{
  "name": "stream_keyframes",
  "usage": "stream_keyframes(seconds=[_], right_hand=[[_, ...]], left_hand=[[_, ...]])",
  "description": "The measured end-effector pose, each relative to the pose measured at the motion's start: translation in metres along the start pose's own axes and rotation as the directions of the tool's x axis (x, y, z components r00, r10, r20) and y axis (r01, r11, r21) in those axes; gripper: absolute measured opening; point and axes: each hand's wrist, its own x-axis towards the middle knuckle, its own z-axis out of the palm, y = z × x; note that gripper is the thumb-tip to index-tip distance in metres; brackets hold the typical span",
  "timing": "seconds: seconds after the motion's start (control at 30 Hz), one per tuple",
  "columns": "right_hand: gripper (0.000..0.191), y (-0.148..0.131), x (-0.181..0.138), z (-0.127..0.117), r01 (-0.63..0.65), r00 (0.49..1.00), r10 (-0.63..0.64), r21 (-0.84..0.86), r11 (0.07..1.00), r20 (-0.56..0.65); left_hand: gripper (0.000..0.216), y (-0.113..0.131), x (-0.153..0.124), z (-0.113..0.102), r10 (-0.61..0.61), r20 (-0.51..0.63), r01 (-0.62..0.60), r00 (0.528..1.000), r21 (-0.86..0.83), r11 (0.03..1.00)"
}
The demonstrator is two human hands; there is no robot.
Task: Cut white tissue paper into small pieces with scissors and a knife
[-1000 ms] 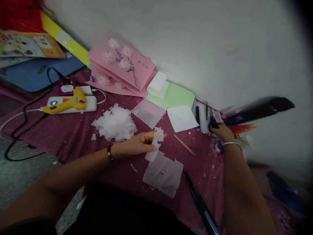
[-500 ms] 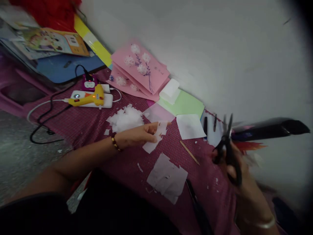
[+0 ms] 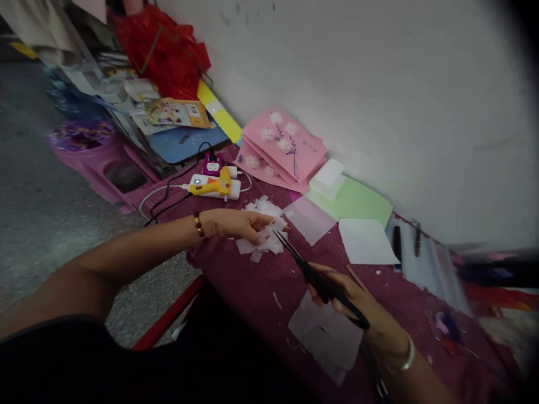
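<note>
Left fingers (image 3: 252, 233) pinch paper (image 3: 269, 233); right fingers (image 3: 331, 273) grip scissors (image 3: 312, 275). Cutting seems the step; the next move calls for steady paper.

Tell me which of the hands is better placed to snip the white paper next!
Probably the right hand: it already holds the black scissors, pointed toward the white paper. The left hand is busy pinching that paper.

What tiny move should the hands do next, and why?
Maybe guide the scissors a little closer to the white paper piece: the right hand holds them, blades looking slightly parted and tips pointing toward the paper, which the left hand pinches between thumb and fingers.
</note>
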Motion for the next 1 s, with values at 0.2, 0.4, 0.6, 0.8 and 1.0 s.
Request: stream_keyframes(seconds=[0.2,0.4,0.6,0.8,1.0], right_hand=[[0.073,-0.009,0.011,0.008,-0.014,1.0,0.013,-0.031,0.999,-0.028],[0.068,-0.004,0.009,0.005,-0.014,0.99,0.003,-0.078,0.997,-0.143],[0.069,-0.006,0.03,0.01,-0.025,0.999,0.023,-0.028,0.999,-0.041],[0.075,-0.004,0.041,0.013,-0.057,0.998,0.059,0.044,0.997,-0.037],[0.071,0.005,0.049,0.014,-0.071,0.992,0.08,0.087,0.994,-0.093]], left_hand=[[0.08,-0.003,-0.013,-0.012,0.013,-0.014,-0.013,1.0,-0.013,1.0],[0.077,0.0,-0.023,-0.015,0.073,-0.033,-0.073,0.997,-0.027,0.997],[0.074,0.001,-0.019,-0.011,0.031,-0.047,-0.034,0.998,-0.063,0.997],[0.074,0.001,-0.017,-0.014,0.027,-0.024,-0.029,0.999,-0.083,0.996],[0.088,-0.007,-0.013,-0.02,0.03,-0.135,-0.046,0.99,-0.123,0.991]])
